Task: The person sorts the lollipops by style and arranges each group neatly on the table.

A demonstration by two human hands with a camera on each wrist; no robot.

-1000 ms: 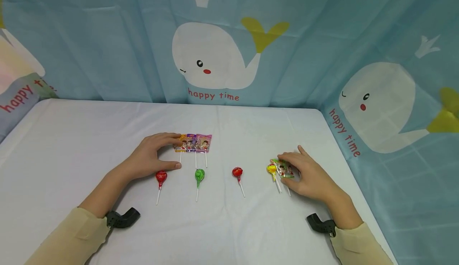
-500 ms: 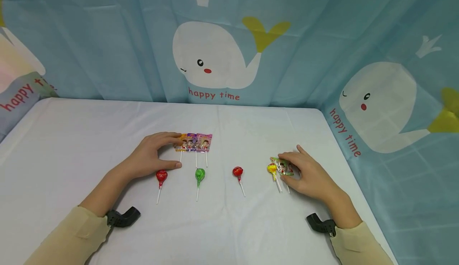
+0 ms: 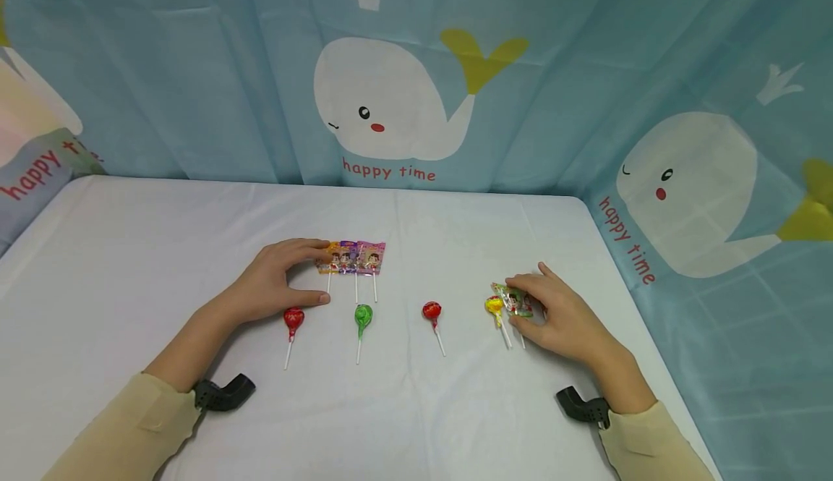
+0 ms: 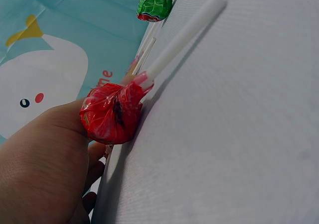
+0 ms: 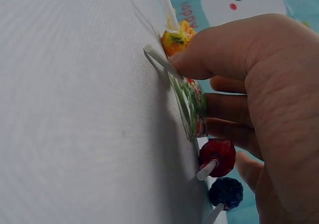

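Note:
My left hand rests with its index fingertip on the orange wrapper of a flat lollipop, thumb apart below it. Purple and pink flat lollipops lie beside that one in a row. A round red lollipop lies just under the left thumb. My right hand pinches a flat lollipop in a green wrapper, thumb near its stick and fingers on the far edge. Touching or overlapping it on the left is a round yellow lollipop.
A round green lollipop and another red one lie mid-table on the white cloth. Behind the right fingers are a dark red lollipop and a dark blue one, hidden in the head view. A blue whale-print curtain borders the table.
The green-wrapped lollipop has shifted slightly away from the person under the right fingers. The left hand and the other lollipops stay as they were.

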